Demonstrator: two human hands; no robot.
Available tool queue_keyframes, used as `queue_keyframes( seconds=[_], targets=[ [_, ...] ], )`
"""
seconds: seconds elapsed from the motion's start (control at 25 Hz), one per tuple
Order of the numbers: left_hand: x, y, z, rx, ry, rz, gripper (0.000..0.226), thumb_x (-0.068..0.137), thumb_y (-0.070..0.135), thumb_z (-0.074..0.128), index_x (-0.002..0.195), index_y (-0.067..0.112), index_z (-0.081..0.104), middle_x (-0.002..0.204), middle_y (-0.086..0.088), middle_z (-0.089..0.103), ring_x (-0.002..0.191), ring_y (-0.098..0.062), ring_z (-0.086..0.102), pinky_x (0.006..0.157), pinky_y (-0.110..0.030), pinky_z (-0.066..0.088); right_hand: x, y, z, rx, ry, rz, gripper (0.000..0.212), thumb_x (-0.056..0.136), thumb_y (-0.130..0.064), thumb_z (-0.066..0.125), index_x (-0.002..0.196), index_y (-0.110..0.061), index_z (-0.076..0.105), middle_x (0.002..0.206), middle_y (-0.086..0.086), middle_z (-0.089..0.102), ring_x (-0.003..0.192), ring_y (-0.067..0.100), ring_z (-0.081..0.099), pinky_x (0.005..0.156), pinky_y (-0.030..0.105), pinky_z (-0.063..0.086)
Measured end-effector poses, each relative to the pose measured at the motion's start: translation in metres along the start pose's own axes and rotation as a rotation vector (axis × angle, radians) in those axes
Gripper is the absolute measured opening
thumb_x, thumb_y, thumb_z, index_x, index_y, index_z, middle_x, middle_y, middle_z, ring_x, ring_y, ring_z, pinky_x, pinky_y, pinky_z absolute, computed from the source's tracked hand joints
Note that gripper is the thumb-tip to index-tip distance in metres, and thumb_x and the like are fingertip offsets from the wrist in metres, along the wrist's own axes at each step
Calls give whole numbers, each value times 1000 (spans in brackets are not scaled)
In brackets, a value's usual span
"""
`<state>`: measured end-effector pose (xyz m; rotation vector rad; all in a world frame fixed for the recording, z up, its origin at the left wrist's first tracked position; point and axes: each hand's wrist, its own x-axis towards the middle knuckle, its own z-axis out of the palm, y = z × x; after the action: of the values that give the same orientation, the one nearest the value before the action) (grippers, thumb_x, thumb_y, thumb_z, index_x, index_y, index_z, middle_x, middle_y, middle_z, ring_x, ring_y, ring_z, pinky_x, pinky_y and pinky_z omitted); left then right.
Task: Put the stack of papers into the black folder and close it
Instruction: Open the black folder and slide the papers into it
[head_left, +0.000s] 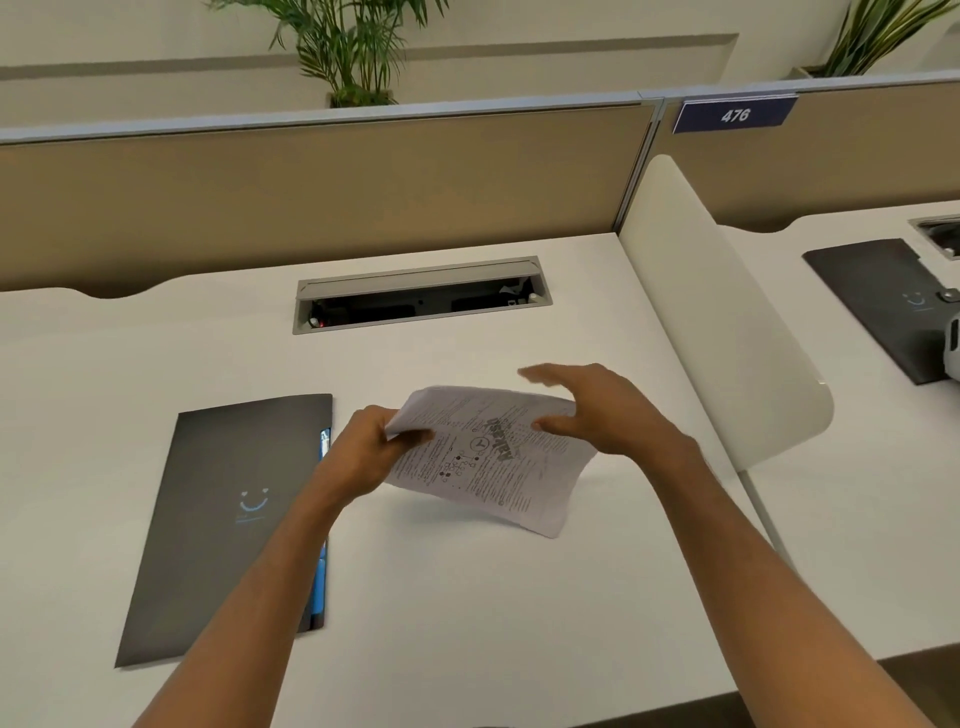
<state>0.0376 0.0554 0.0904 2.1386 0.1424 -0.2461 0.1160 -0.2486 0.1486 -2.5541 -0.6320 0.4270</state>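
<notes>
The stack of printed papers (493, 457) hangs tilted above the white desk, casting a shadow below it. My left hand (374, 447) pinches its left edge, thumb on top. My right hand (587, 410) hovers over the stack's right end with fingers spread, holding nothing. The black folder (228, 519) lies closed on the desk to the left, a blue smile logo on its cover and a blue strip showing along its right edge, partly behind my left forearm.
A grey cable tray opening (421, 293) is set into the desk at the back. A tan partition (311, 197) runs behind it. A white side divider (727, 322) stands at the right, with another black folder (883, 301) on the neighbouring desk.
</notes>
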Motion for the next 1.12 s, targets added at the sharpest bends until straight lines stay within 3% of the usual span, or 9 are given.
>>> queue_keyframes(
  seconds=[0.08, 0.2, 0.28, 0.36, 0.48, 0.6, 0.68, 0.84, 1.12],
  targets=[
    [-5, 8, -11, 45, -9, 39, 22, 96, 36, 68, 95, 18, 80, 84, 2, 78, 80, -25, 72, 71, -38, 60, 4, -9, -1, 71, -67, -30, 43, 92, -29, 76, 134, -31, 68, 131, -6, 73, 114, 20, 70, 89, 33, 58],
    [-14, 18, -28, 80, -5, 92, 18, 97, 34, 67, 97, 23, 81, 88, 2, 79, 82, -22, 74, 76, -44, 63, 4, -18, 4, 122, -63, -37, 15, 97, -26, 70, 107, -25, 82, 92, -6, 75, 82, 20, 70, 60, 18, 46],
    [-19, 24, -36, 82, 20, 145, 11, 95, 29, 70, 100, 35, 77, 93, 7, 78, 89, -24, 75, 74, -34, 64, 1, -22, 9, 204, -33, -10, 15, 97, -25, 70, 94, -32, 82, 84, -12, 75, 74, 14, 69, 59, 18, 46],
    [-24, 25, -40, 45, 169, 215, 41, 91, 26, 76, 127, 41, 65, 117, 11, 72, 110, -19, 71, 85, -20, 57, -5, -26, 18, 335, -3, 11, 23, 97, -25, 70, 81, -38, 79, 77, -16, 76, 68, 6, 70, 61, 20, 51],
    [-33, 19, -41, -115, 392, 105, 95, 82, 35, 84, 159, 35, 27, 163, 8, 38, 145, -17, 42, 109, -38, 45, -13, -29, 38, 622, 8, 78, 13, 96, -28, 71, 97, -22, 82, 90, -2, 83, 76, 15, 80, 68, 33, 65],
    [-47, 5, -32, -490, 391, -114, 111, 80, 38, 82, 162, 37, 7, 172, 4, 18, 151, -25, 36, 112, -56, 42, -20, -32, 65, 794, -17, 152, 19, 95, -28, 73, 109, -16, 79, 97, 5, 84, 82, 26, 82, 73, 40, 68],
    [-57, -12, -31, -691, 410, -206, 106, 85, 32, 80, 162, 35, 8, 170, -4, 26, 145, -24, 45, 113, -57, 41, -22, -36, 84, 907, -22, 200, 17, 94, -24, 76, 107, -15, 80, 98, 6, 84, 84, 28, 82, 76, 45, 68],
    [-75, -50, -25, -835, 141, -311, 73, 84, 46, 74, 147, 18, 50, 133, -9, 71, 114, -30, 73, 103, -55, 54, -23, -45, 116, 1165, -33, 309, 26, 91, -21, 79, 114, -10, 78, 108, 12, 82, 97, 35, 80, 83, 49, 66],
    [-86, -58, -16, -970, 155, -197, 35, 96, 18, 69, 131, 20, 64, 123, -9, 76, 108, -32, 75, 80, -43, 65, -17, -75, 149, 1239, -50, 338, 25, 94, -17, 76, 118, -12, 75, 110, 12, 82, 99, 32, 80, 79, 43, 66]
  ],
)
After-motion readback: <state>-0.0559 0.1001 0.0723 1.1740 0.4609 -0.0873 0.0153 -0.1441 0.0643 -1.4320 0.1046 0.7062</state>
